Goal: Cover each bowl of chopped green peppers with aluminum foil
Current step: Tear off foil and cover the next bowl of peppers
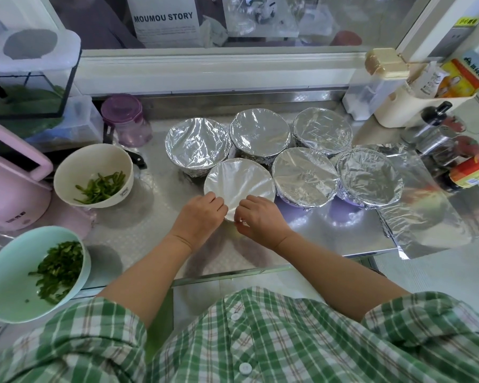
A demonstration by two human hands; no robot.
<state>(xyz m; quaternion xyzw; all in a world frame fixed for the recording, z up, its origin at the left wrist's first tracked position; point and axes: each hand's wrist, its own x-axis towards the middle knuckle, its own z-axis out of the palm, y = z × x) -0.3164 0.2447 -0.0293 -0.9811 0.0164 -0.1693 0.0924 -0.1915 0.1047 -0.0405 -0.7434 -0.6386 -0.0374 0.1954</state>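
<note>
Several foil-covered bowls stand in two rows on the steel counter, among them a back-left one [197, 145] and a front-right one [369, 178]. The nearest bowl [239, 181] has smooth foil stretched over its top. My left hand [201, 214] and my right hand [256, 217] sit at its near rim, fingers curled and pinching the foil edge down around the rim. A white bowl [93, 175] and a mint bowl [33, 275] at the left hold chopped green peppers and are uncovered.
Loose foil sheets [426, 217] lie at the right, overhanging the counter edge [233, 272]. A pink appliance [9, 183] and a purple jar [127, 123] stand at the left. Bottles and seasoning containers [454, 150] crowd the right.
</note>
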